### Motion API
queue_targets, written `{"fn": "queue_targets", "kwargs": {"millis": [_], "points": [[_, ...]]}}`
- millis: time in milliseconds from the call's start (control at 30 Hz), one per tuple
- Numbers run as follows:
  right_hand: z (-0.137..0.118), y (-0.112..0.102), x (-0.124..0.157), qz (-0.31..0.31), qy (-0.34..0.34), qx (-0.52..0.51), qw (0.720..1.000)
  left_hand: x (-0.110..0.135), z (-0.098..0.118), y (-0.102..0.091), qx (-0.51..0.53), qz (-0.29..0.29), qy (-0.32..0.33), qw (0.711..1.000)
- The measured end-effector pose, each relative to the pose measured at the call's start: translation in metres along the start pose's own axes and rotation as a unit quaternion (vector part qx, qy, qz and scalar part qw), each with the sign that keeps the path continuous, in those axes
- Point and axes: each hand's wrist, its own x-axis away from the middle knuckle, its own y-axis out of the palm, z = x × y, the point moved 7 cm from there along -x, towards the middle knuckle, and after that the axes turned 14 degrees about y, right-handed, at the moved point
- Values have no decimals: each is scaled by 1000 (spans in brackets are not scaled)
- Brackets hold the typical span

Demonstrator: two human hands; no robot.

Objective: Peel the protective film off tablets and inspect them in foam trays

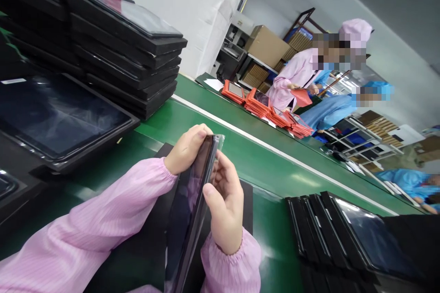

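A dark tablet with a glossy screen stands on edge between my hands, wrapped in a thin clear film that juts out past its top corner. My left hand grips the top edge, its thumb bent near the corner. On the other side, my right hand has its fingers behind the film and its thumb against the tablet's edge. Beneath the tablet, a black foam pad lies on the green work surface. Pink elastic-cuffed sleeves cover both my arms.
Stacked black trays with tablets rise at the left, beside a nearer tablet in its tray. More trayed tablets lean at the right. Across the green line, a person in pink handles orange sleeves; piles of orange sleeves lie there.
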Motion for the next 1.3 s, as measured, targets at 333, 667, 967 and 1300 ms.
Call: {"fn": "queue_targets", "kwargs": {"millis": [333,667,967,1300], "points": [[-3,-5,7,-38,-6,-26,999,6,24,17,-32,-52,35,998],[-3,-3,7,-63,34,-54,996,10,41,24,-17,-78,111,991],[-9,-3,12,-28,-2,-75,997,12,51,29,-26,-100,133,986],[-15,-3,18,-20,-29,-151,988,16,57,33,-36,-99,146,984]]}}
